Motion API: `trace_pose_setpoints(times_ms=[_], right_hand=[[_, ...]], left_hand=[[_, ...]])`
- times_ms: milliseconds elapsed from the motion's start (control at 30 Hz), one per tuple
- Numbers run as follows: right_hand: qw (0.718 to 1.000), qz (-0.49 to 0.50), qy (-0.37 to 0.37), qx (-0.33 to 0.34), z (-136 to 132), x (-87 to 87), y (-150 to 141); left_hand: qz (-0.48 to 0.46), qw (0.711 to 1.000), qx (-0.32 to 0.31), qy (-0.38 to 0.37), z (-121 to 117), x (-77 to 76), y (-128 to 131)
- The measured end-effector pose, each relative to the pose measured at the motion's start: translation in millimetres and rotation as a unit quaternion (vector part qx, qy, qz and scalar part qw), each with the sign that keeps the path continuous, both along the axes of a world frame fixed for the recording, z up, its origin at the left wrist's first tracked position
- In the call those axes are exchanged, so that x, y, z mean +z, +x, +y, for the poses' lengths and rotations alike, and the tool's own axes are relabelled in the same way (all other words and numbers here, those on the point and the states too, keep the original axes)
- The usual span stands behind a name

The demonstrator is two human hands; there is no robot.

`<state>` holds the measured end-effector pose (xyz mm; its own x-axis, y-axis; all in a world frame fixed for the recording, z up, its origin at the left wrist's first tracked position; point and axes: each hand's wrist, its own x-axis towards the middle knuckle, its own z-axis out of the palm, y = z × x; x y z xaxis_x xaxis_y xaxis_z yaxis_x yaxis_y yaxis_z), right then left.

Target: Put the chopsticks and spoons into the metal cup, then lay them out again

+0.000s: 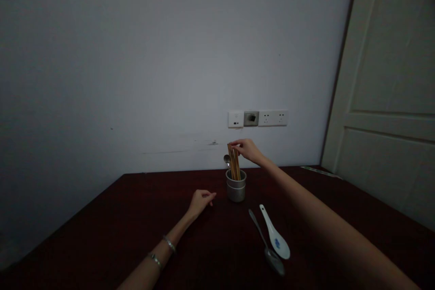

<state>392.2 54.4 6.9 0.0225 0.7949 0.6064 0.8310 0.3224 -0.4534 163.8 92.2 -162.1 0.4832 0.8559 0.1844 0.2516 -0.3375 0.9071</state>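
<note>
A small metal cup (235, 188) stands on the dark red table (118, 235) near the wall. Wooden chopsticks (234, 163) stick up out of it, with a metal spoon's bowl (226, 159) showing beside them. My right hand (247, 148) reaches over the cup and pinches the tops of the chopsticks. My left hand (200, 201) rests on the table to the left of the cup, fingers loosely curled, holding nothing I can see. Two bracelets (163, 251) circle my left wrist.
A white ceramic spoon with a blue mark (274, 238) and a metal spoon (267, 244) lie side by side in front of the cup. Wall sockets (258, 118) sit above the table. A pale door (387, 99) stands at the right.
</note>
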Motion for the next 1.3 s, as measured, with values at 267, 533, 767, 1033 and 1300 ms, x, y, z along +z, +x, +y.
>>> trace_pose_setpoints(times_ms=[267,533,767,1033,1300], right_hand=[[0.995,0.049,-0.001,-0.084,-69.3,-46.7,49.3],[0.985,-0.008,-0.105,-0.138,-143.4,-152.3,72.5],[0.973,-0.085,-0.153,-0.151,-168.4,-193.7,71.5],[0.971,-0.095,-0.141,-0.170,-169.8,-193.7,67.6],[0.969,-0.112,-0.136,-0.172,-171.7,-191.9,64.9]], left_hand=[[0.030,0.999,0.008,0.033,6.2,-4.8,0.1],[0.030,0.998,0.005,0.052,8.9,-6.6,0.4],[0.016,0.998,0.003,0.056,8.4,-7.0,3.2],[0.075,0.965,-0.113,0.223,-55.0,28.4,16.7],[0.240,0.802,-0.263,0.480,-133.3,47.2,44.3]])
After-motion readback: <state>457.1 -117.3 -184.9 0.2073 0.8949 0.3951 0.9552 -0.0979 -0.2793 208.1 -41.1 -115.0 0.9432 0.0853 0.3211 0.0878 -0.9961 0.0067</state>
